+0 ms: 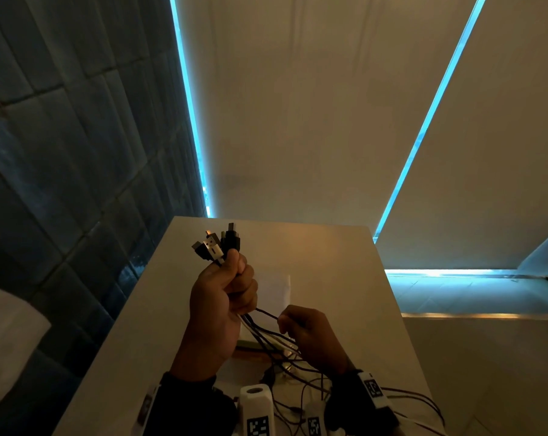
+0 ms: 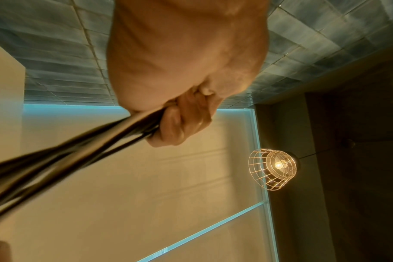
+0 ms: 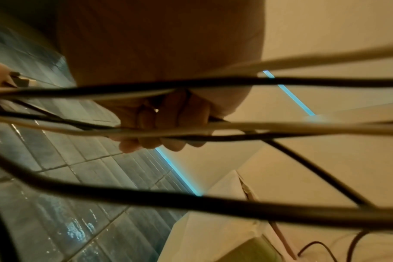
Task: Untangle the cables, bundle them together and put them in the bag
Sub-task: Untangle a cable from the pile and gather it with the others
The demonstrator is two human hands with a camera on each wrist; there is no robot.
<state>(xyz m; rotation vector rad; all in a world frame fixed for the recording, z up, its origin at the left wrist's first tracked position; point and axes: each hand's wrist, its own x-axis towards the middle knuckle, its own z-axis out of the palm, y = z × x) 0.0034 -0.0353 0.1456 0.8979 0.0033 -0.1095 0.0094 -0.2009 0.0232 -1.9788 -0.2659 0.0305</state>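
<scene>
My left hand is raised over the white table and grips a bunch of black and white cables just below their plugs, which stick up above the fist. The left wrist view shows that fist closed round the dark cables. The strands hang down and spread in loose loops over the table near me. Just to the right and lower, my right hand pinches one dark strand below the left fist. In the right wrist view its curled fingers hold cables.
A pale flat sheet or bag lies on the table behind my hands; I cannot tell which. A white folded bag-like shape shows in the right wrist view. Blue tiled wall on the left. A caged lamp hangs overhead.
</scene>
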